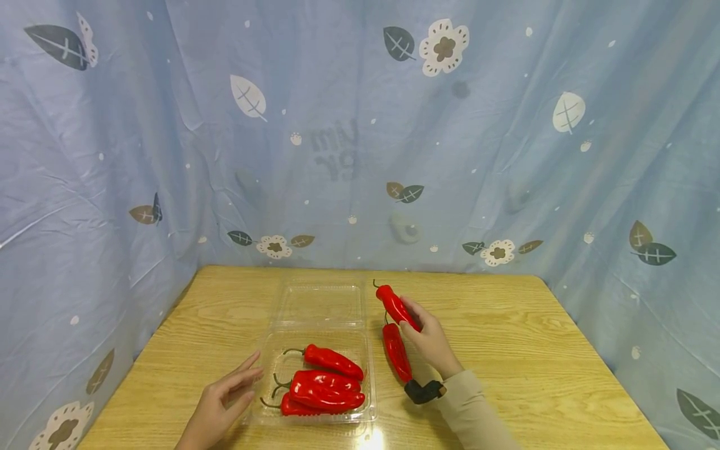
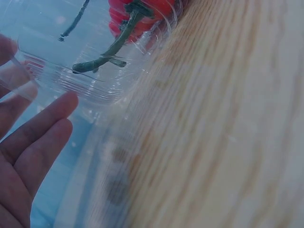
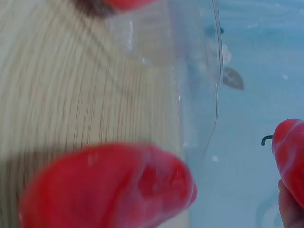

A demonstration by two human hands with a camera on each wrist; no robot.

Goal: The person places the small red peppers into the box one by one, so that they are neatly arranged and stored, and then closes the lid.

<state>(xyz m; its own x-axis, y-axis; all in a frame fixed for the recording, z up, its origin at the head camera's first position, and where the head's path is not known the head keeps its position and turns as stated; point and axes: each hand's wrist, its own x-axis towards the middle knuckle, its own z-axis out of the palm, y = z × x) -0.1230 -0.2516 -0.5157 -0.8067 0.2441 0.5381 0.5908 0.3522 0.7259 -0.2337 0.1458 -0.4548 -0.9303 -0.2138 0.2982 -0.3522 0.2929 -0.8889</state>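
My right hand (image 1: 432, 342) grips a red pepper (image 1: 395, 306) with its thin stem pointing to the upper left. In the right wrist view that held pepper (image 3: 290, 156) appears at the right edge, a finger beneath it. Close under the hand, a second red pepper (image 1: 397, 354) lies on the table. A clear plastic clamshell box (image 1: 372, 400) stands left of it, lid folded back. Several red peppers (image 1: 329, 390) with green stems lie inside. My left hand (image 1: 222, 400) is at the box's left side, fingers loosely bent and holding nothing; contact with the wall is unclear.
The box's transparent lid (image 1: 322, 305) lies flat toward the back of the wooden table (image 1: 495, 325). A blue patterned curtain (image 1: 349, 137) hangs behind and along both sides. A black wrist camera (image 1: 423, 392) is by the right sleeve (image 1: 469, 406).
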